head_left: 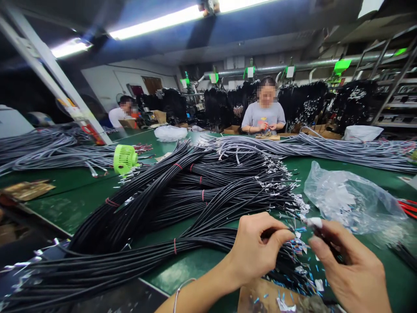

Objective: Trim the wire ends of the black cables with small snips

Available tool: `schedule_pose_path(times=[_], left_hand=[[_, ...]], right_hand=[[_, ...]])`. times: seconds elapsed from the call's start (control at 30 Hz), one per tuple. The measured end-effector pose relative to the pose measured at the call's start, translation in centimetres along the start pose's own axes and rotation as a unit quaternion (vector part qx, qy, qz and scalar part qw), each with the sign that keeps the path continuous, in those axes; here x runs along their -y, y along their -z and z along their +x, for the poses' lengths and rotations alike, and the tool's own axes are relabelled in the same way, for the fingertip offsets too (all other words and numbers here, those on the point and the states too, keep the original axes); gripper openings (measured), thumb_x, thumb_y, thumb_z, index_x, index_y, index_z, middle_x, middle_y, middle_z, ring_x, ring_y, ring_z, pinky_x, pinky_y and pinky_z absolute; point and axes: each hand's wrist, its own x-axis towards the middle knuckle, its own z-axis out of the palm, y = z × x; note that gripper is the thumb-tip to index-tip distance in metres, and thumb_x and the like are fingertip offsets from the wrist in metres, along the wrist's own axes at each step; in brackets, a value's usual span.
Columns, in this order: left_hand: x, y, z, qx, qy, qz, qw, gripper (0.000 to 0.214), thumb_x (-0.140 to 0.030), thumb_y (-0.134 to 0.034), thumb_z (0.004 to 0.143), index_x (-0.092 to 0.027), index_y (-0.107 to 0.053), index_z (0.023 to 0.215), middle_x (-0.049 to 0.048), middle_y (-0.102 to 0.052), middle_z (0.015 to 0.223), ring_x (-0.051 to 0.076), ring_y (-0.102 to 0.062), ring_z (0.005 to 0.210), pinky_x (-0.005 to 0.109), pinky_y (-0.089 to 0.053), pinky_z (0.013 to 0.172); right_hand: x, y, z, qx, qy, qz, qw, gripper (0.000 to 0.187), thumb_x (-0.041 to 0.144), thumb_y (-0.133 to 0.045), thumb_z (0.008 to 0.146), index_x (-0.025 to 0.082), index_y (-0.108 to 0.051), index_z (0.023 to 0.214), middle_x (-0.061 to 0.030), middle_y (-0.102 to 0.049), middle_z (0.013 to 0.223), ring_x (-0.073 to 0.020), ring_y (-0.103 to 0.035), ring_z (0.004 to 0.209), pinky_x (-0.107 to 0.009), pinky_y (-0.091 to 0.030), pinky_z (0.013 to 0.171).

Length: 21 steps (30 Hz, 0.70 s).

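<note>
My left hand [257,250] is pinched shut over the cut ends of the black cables [150,250], thumb against forefinger. What lies between those fingertips is too small to make out. Just to its right, my right hand [353,261] is curled with thumb and forefinger close together and a white wrap on the forefinger tip. Something dark shows under its fingers, but its kind is hidden. Below and between the hands lie stripped wire ends with blue and white bits [301,248]. A brown board [257,298] with scraps on it sits at the bottom edge.
Red-banded black cable bundles [163,195] cover the middle of the green table [61,213]. Grey cables [342,152] lie behind. A clear plastic bag [352,195], red-handled tool [408,208] and green fan [124,159] are around. One person [263,115] works opposite, another [120,115] farther left.
</note>
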Motion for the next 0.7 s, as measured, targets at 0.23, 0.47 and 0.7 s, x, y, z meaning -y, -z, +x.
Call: schedule_pose_path(times=[0.23, 0.47, 0.7], left_hand=[[0.2, 0.0, -0.1, 0.064, -0.03, 0.03, 0.997, 0.013, -0.013, -0.063, 0.08, -0.014, -0.07, 0.069, 0.0018, -0.064, 0.058, 0.01, -0.053, 0.048, 0.021, -0.038, 0.046], [0.5, 1.4, 0.6, 0.16, -0.037, 0.095, 0.982, 0.013, -0.01, -0.064, 0.079, -0.014, -0.07, 0.068, 0.0006, -0.065, 0.059, 0.011, -0.056, 0.052, 0.022, -0.04, 0.051], [1.9, 1.4, 1.1, 0.163, -0.051, 0.081, 0.982, 0.004, -0.012, -0.07, 0.074, -0.014, -0.07, 0.071, 0.0016, -0.062, 0.065, 0.012, -0.057, 0.059, 0.021, -0.041, 0.054]], right_hand=[[-0.2, 0.0, 0.3, 0.061, 0.102, -0.004, 0.993, 0.013, 0.01, -0.056, 0.079, 0.022, -0.058, 0.081, -0.0019, -0.056, 0.078, -0.0135, -0.055, 0.065, -0.023, -0.044, 0.056], [-0.5, 0.3, 1.1, 0.226, 0.074, 0.017, 0.971, 0.015, 0.008, -0.046, 0.081, 0.02, -0.051, 0.074, -0.0006, -0.051, 0.072, -0.0131, -0.051, 0.061, -0.023, -0.041, 0.052], [-1.5, -1.0, 0.9, 0.25, -0.032, 0.018, 0.968, 0.012, 0.02, -0.051, 0.082, 0.02, -0.049, 0.07, 0.0003, -0.048, 0.069, -0.0153, -0.048, 0.063, -0.026, -0.039, 0.057]])
